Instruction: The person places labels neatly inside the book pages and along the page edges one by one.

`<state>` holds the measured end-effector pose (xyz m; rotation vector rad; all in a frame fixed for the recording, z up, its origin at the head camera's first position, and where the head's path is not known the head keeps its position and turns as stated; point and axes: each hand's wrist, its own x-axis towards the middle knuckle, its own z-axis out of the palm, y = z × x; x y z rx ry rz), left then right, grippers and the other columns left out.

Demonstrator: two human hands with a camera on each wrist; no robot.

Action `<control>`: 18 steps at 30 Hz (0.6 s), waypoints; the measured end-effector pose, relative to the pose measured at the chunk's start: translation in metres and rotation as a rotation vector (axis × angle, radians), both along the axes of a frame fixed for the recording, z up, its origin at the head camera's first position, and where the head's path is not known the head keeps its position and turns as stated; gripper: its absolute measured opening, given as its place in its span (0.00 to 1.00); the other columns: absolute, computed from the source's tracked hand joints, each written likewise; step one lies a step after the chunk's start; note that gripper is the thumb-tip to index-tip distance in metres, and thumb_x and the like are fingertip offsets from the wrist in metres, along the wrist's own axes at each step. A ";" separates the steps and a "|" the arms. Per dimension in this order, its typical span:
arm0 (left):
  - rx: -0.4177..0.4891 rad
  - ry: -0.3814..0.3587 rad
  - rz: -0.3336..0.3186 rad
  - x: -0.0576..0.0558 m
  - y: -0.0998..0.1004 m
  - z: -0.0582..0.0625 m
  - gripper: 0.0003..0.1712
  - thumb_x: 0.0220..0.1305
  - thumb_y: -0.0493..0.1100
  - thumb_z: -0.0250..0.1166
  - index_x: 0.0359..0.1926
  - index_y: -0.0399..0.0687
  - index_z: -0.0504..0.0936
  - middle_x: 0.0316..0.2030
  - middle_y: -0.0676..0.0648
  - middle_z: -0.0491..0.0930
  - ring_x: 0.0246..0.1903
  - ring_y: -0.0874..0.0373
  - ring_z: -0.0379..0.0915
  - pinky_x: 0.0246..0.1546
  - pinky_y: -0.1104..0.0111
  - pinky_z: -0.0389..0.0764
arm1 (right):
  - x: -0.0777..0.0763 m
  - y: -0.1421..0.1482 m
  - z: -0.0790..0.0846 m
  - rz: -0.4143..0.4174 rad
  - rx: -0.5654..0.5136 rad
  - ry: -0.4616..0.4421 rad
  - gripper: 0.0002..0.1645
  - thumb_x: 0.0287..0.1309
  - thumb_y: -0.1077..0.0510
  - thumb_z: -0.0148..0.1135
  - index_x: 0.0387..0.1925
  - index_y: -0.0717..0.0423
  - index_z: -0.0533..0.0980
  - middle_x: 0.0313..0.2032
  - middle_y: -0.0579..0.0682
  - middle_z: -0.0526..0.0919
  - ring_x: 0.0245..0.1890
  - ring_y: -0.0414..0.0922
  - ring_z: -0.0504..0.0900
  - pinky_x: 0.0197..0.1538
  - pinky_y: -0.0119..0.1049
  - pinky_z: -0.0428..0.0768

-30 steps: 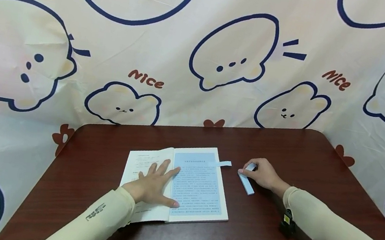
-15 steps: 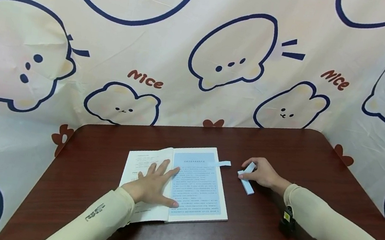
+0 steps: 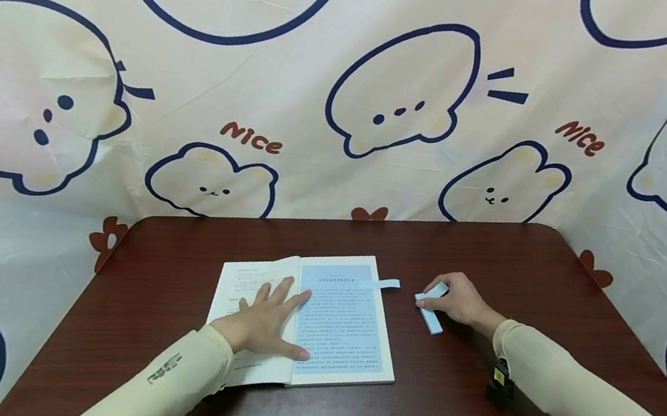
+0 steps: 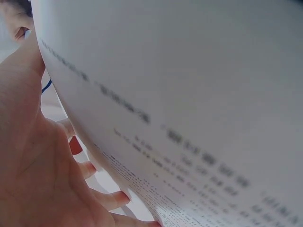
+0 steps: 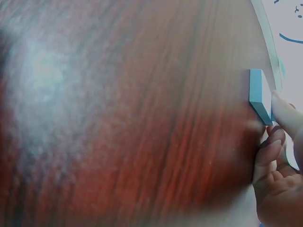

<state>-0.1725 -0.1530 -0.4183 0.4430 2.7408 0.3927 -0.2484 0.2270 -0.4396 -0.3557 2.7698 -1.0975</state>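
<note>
An open book (image 3: pixel 343 323) lies on the dark wooden table (image 3: pixel 493 259), its right page tinted blue. My left hand (image 3: pixel 266 319) rests flat across the gutter with fingers spread and straight; in the left wrist view the same left hand (image 4: pixel 42 179) lies against the printed page (image 4: pixel 189 94). A blue sticky tab (image 3: pixel 387 284) juts from the right page's top edge. Right of the book, my right hand (image 3: pixel 445 296) pinches the end of one blue strip (image 3: pixel 432 293) above a pad of blue strips (image 3: pixel 434 322). The right wrist view shows the pad (image 5: pixel 258 94) at my curled fingertips (image 5: pixel 272 146).
A cartoon-printed curtain (image 3: pixel 349 96) hangs around the table's back and sides. A small black camera (image 3: pixel 499 388) sits on my right wrist. Bare tabletop (image 5: pixel 118 118) stretches in front of the right hand and along the near edge.
My right hand has shifted slightly right, and the strip in its fingers now lies at a flatter angle over the pad. The left hand and the book have not moved.
</note>
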 end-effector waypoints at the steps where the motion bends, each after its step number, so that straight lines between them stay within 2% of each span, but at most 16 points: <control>1: 0.001 0.002 0.000 0.000 0.000 0.000 0.65 0.45 0.75 0.74 0.80 0.63 0.54 0.82 0.38 0.39 0.77 0.25 0.37 0.62 0.20 0.48 | 0.000 0.000 0.000 0.005 -0.010 0.003 0.15 0.54 0.55 0.77 0.37 0.63 0.85 0.38 0.57 0.85 0.33 0.43 0.78 0.36 0.33 0.77; 7: 0.006 0.001 -0.003 0.000 0.000 -0.001 0.66 0.45 0.75 0.74 0.80 0.63 0.54 0.82 0.39 0.39 0.77 0.25 0.37 0.62 0.20 0.48 | 0.001 0.001 -0.003 0.033 -0.075 0.026 0.10 0.60 0.57 0.72 0.33 0.63 0.84 0.34 0.57 0.85 0.30 0.42 0.77 0.34 0.34 0.77; 18: 0.001 -0.006 0.002 0.000 -0.001 0.000 0.65 0.45 0.75 0.73 0.80 0.64 0.53 0.82 0.39 0.39 0.78 0.25 0.36 0.63 0.20 0.48 | 0.001 0.001 -0.005 0.027 -0.103 0.030 0.08 0.66 0.60 0.65 0.33 0.62 0.84 0.37 0.60 0.85 0.31 0.44 0.77 0.35 0.35 0.77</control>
